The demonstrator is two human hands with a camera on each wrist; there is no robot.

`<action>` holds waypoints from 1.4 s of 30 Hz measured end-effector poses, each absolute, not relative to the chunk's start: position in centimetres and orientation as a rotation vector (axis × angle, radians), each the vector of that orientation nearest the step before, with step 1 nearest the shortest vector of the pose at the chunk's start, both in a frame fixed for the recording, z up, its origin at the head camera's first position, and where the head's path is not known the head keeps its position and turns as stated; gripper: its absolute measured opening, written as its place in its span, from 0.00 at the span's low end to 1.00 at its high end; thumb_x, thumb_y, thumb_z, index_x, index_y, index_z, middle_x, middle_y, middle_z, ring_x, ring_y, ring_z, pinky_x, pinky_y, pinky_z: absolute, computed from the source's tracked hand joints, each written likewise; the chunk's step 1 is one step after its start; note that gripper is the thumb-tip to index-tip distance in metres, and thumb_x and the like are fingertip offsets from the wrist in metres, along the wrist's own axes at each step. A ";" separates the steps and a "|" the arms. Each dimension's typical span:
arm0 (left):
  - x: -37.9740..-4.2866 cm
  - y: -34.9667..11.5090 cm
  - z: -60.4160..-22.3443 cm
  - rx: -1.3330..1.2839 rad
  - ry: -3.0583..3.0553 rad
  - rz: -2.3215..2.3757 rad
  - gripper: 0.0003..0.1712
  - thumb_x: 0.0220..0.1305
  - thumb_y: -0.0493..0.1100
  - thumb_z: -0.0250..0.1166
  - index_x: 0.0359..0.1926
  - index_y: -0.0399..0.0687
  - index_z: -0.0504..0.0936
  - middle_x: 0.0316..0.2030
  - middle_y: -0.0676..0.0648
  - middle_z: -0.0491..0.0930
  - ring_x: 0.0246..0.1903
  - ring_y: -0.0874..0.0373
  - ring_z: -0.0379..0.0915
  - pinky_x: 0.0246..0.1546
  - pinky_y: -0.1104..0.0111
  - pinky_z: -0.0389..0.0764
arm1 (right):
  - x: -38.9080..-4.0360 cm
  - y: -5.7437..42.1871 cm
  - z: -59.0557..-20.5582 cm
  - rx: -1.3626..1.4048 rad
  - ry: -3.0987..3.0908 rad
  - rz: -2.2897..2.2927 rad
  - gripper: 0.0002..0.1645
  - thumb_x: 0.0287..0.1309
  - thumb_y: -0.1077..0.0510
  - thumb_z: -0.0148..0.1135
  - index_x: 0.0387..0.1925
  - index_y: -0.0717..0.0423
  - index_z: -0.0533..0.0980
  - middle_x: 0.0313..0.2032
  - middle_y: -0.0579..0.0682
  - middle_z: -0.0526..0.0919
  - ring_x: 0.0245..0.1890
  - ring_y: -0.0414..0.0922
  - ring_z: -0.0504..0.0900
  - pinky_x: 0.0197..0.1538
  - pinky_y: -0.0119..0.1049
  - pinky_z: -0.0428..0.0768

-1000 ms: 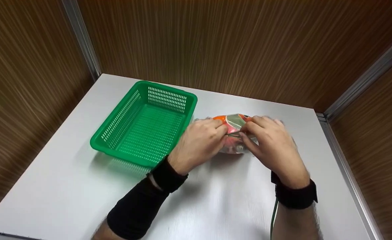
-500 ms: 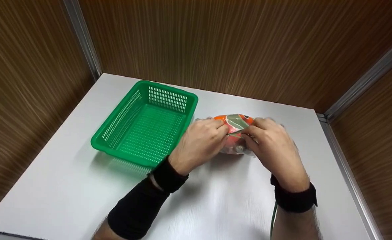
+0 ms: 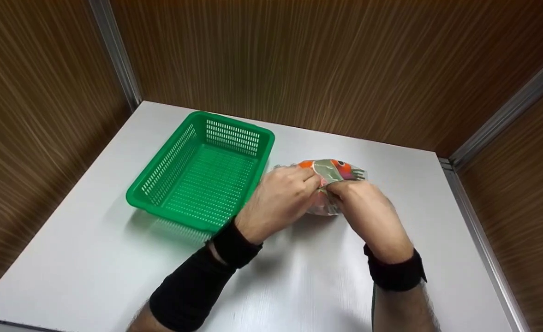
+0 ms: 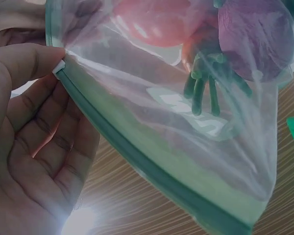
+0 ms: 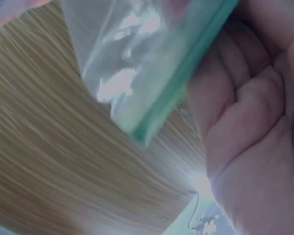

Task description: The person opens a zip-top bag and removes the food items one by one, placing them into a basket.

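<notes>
A clear zip bag (image 3: 329,169) with a green zip strip (image 4: 132,159) holds coloured pieces. Through the film show a pinkish-red rounded piece (image 4: 157,22), a purple one (image 4: 255,39) and green finger-like stalks (image 4: 206,88). At one end of the strip, my left hand (image 3: 286,196) pinches the bag between thumb and fingers, right at a small white slider (image 4: 59,66). My right hand (image 3: 368,212) grips the zip edge close beside the left, fingers curled in; its fingertips are mostly hidden in the head view.
A green perforated basket (image 3: 135,196) stands left of the bag on the white table (image 3: 91,258). Wood-grain panels (image 3: 280,64) with metal corner strips enclose the table at the back and both sides.
My right hand has moved left along the zip edge towards the left hand, uncovering the right end of the bag. My left hand has stayed nearly in place.
</notes>
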State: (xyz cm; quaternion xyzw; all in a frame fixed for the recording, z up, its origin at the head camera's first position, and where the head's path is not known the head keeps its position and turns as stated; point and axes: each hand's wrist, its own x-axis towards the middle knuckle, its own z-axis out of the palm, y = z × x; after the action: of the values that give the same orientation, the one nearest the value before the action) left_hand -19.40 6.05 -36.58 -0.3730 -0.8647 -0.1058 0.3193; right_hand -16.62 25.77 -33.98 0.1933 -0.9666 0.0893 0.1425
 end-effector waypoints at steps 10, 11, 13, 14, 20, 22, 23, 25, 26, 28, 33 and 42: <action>-19.4 5.9 -36.7 -0.982 -2.267 -0.297 0.04 0.69 0.45 0.70 0.39 0.51 0.84 0.35 0.55 0.86 0.33 0.59 0.83 0.34 0.65 0.85 | -17.0 26.3 -34.3 0.525 -2.797 0.354 0.12 0.60 0.57 0.75 0.46 0.50 0.85 0.39 0.49 0.91 0.35 0.52 0.87 0.36 0.50 0.83; -19.5 5.9 -36.7 -0.980 -2.270 -0.306 0.04 0.69 0.45 0.70 0.38 0.51 0.84 0.35 0.55 0.86 0.33 0.59 0.83 0.34 0.65 0.86 | -16.9 26.3 -34.2 0.527 -2.795 0.351 0.16 0.60 0.56 0.75 0.50 0.49 0.84 0.38 0.49 0.90 0.34 0.51 0.87 0.36 0.49 0.83; -19.6 5.7 -36.6 -0.977 -2.282 -0.326 0.06 0.69 0.47 0.70 0.38 0.51 0.84 0.35 0.54 0.86 0.33 0.58 0.82 0.35 0.65 0.86 | -16.8 26.6 -34.1 0.534 -2.773 0.360 0.19 0.59 0.52 0.77 0.52 0.48 0.84 0.38 0.49 0.90 0.32 0.51 0.86 0.34 0.49 0.82; -19.7 5.5 -36.6 -0.973 -2.294 -0.336 0.07 0.69 0.48 0.70 0.38 0.51 0.84 0.35 0.54 0.87 0.33 0.58 0.82 0.35 0.65 0.86 | -16.8 26.7 -34.0 0.540 -2.758 0.368 0.23 0.59 0.50 0.78 0.55 0.47 0.83 0.38 0.49 0.91 0.32 0.50 0.86 0.35 0.49 0.82; -20.7 4.1 -36.2 -0.887 -2.461 -0.380 0.08 0.69 0.48 0.71 0.42 0.51 0.86 0.35 0.54 0.87 0.34 0.58 0.83 0.38 0.64 0.87 | -16.6 28.2 -33.2 0.504 -2.752 0.400 0.34 0.54 0.50 0.81 0.62 0.48 0.79 0.47 0.56 0.90 0.40 0.57 0.90 0.39 0.55 0.85; -20.9 3.5 -36.1 -0.838 -2.511 -0.386 0.06 0.68 0.47 0.71 0.41 0.52 0.87 0.34 0.55 0.87 0.33 0.59 0.83 0.36 0.64 0.86 | -16.4 28.7 -32.9 0.463 -2.786 0.398 0.35 0.54 0.52 0.81 0.62 0.52 0.78 0.50 0.60 0.89 0.42 0.60 0.90 0.41 0.58 0.85; -21.1 3.3 -36.1 -0.820 -2.523 -0.386 0.05 0.68 0.46 0.71 0.40 0.52 0.87 0.33 0.55 0.86 0.32 0.60 0.82 0.34 0.64 0.86 | -16.4 29.0 -32.8 0.446 -2.800 0.396 0.36 0.54 0.51 0.81 0.62 0.53 0.77 0.51 0.60 0.88 0.44 0.61 0.89 0.42 0.59 0.85; -21.2 3.0 -36.1 -0.810 -2.520 -0.383 0.03 0.68 0.45 0.70 0.38 0.52 0.87 0.31 0.55 0.86 0.31 0.61 0.81 0.33 0.64 0.85 | -16.3 29.3 -32.6 0.432 -2.820 0.397 0.41 0.53 0.49 0.82 0.65 0.56 0.75 0.53 0.62 0.87 0.48 0.62 0.89 0.46 0.61 0.85; -21.2 3.0 -36.1 -0.816 -2.508 -0.378 0.03 0.68 0.45 0.69 0.37 0.52 0.87 0.31 0.55 0.85 0.30 0.61 0.81 0.32 0.64 0.84 | -16.3 29.4 -32.6 0.434 -2.824 0.398 0.43 0.52 0.48 0.82 0.66 0.57 0.74 0.54 0.62 0.87 0.50 0.62 0.88 0.48 0.62 0.85; -21.2 3.0 -36.0 -0.837 -2.472 -0.365 0.03 0.68 0.44 0.68 0.36 0.52 0.87 0.30 0.55 0.85 0.29 0.60 0.80 0.31 0.64 0.84 | -16.2 29.6 -32.5 0.440 -2.829 0.399 0.47 0.51 0.46 0.83 0.68 0.58 0.72 0.55 0.63 0.86 0.51 0.62 0.88 0.49 0.62 0.85; -20.9 3.4 -35.9 -0.890 -2.409 -0.334 0.05 0.67 0.43 0.66 0.36 0.51 0.87 0.28 0.55 0.84 0.27 0.60 0.78 0.30 0.65 0.83 | -16.5 29.4 -32.8 0.469 -2.861 0.448 0.30 0.54 0.53 0.81 0.56 0.55 0.79 0.48 0.56 0.89 0.45 0.55 0.87 0.47 0.55 0.84; -20.4 3.6 -35.8 -0.938 -2.354 -0.315 0.05 0.67 0.41 0.64 0.33 0.51 0.85 0.26 0.55 0.82 0.26 0.59 0.76 0.29 0.65 0.81 | -18.3 27.7 -35.0 0.548 -2.892 0.401 0.20 0.55 0.60 0.75 0.50 0.58 0.82 0.44 0.59 0.90 0.47 0.57 0.88 0.53 0.52 0.84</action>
State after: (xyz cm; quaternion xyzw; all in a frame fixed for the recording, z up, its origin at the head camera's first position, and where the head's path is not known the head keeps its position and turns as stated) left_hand -20.42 3.58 -35.76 -0.3517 -0.8823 -0.1180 0.2897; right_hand -18.29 27.72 -34.98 0.1836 -0.9700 0.1345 0.0854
